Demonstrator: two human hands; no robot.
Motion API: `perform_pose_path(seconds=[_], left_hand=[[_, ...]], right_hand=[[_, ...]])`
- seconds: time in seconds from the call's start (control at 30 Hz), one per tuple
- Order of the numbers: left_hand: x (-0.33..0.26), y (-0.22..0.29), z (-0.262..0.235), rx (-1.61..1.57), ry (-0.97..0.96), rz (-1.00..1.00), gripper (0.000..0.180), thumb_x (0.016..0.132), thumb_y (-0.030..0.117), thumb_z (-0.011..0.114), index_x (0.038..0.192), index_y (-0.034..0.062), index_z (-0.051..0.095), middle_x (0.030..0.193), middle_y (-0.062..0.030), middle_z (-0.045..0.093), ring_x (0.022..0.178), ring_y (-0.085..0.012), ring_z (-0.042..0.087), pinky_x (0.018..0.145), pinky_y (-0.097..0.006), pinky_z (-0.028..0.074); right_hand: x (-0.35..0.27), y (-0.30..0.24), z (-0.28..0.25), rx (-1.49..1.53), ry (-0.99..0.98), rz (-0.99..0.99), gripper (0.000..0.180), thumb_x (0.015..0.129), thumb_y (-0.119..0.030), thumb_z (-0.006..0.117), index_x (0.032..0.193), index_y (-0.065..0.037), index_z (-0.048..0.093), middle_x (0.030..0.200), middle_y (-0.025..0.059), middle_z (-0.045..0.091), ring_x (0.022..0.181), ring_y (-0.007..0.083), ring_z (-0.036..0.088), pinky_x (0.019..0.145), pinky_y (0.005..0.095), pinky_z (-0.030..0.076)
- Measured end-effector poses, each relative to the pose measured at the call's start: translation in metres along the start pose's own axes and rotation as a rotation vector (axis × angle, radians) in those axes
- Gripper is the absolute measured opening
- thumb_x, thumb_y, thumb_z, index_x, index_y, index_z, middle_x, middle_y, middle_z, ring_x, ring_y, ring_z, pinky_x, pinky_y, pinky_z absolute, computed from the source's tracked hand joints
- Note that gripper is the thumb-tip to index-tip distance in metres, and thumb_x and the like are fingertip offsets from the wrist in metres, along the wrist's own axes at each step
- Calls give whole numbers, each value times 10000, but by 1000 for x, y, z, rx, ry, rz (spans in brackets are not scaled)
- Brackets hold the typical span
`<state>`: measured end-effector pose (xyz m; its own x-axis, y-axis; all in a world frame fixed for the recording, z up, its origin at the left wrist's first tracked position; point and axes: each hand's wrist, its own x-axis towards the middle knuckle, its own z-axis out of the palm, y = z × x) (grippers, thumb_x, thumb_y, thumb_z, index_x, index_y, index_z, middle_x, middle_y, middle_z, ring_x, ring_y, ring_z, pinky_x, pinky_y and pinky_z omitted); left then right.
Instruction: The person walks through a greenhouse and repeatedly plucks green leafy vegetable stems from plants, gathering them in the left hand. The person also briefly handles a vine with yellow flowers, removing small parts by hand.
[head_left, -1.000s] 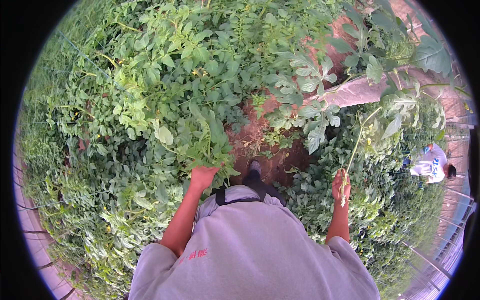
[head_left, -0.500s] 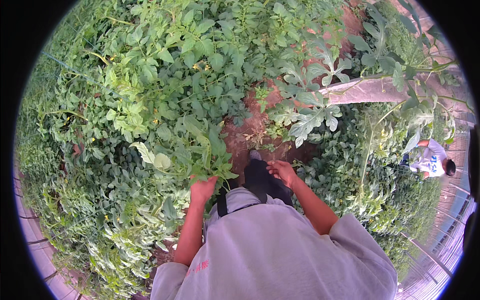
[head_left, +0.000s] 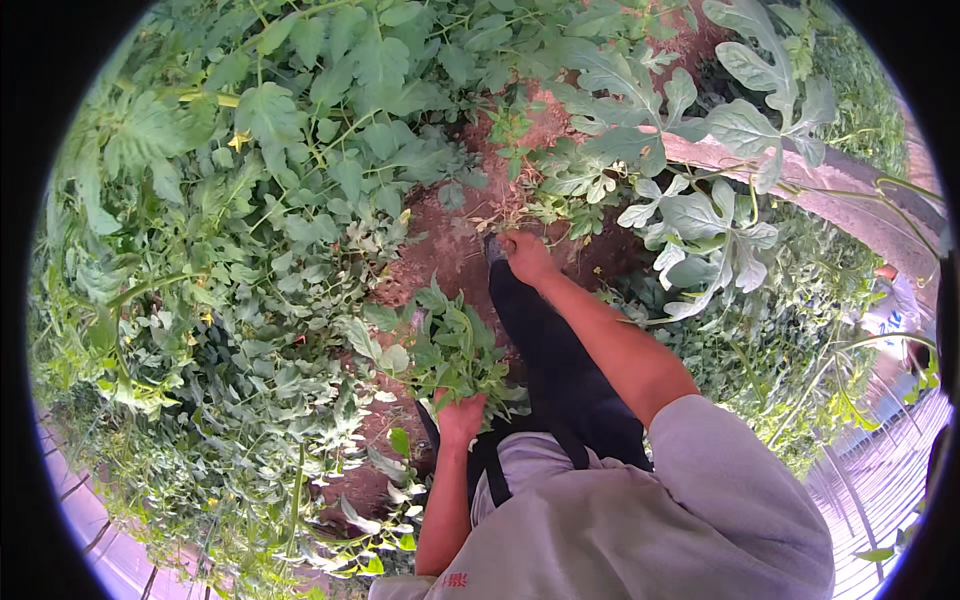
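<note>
My left hand (head_left: pixel 462 416) is closed round the stems of a bunch of green leafy shoots (head_left: pixel 452 348), held low in front of my body. The leaves spread out above my fist. Farther forward, my right arm is stretched down toward the ground. My right hand (head_left: pixel 527 257) is closed beside my shoe (head_left: pixel 494 248), close to some low, partly dried plants (head_left: pixel 492 215) on the soil. Its fingertips are too small and shaded to show what, if anything, is between them.
Dense green plants (head_left: pixel 240 300) with yellow flowers crowd the left. Lobed leaves (head_left: pixel 715 235) overhang the right, beside a pale slanting post (head_left: pixel 800 172). Reddish soil (head_left: pixel 430 245) runs between the rows. Another person (head_left: pixel 893 310) stands at the far right, partly hidden.
I have bent lower. My right hand has gone from near my waist forward and down to the ground. My left hand still holds the leafy bunch, now clear of the plants at left.
</note>
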<state>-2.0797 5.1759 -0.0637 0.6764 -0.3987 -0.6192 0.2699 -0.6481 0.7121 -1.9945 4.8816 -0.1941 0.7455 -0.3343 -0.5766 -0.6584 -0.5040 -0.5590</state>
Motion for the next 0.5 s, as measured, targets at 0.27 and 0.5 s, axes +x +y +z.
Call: perform_pose_path(seconds=[0.27,0.5], left_hand=[[136,-115,124,404,-70,215,191,914,237,588,1003,148,732,832,-85,702,843,-316,672,817,-452,506],[208,-206,156,616,-134,386,234,818,187,608,1012,236,730,691,-28,631,721,-245,663,794,-449,510]], right_hand=[[227,63,54,-105,220,-194,332,809,36,563,1125,-9,655,1004,239,679,897,402,671,837,444,561],[399,92,82,-546,389,-741,238,794,-54,579,1007,-11,675,905,175,687,981,384,642,849,450,547]])
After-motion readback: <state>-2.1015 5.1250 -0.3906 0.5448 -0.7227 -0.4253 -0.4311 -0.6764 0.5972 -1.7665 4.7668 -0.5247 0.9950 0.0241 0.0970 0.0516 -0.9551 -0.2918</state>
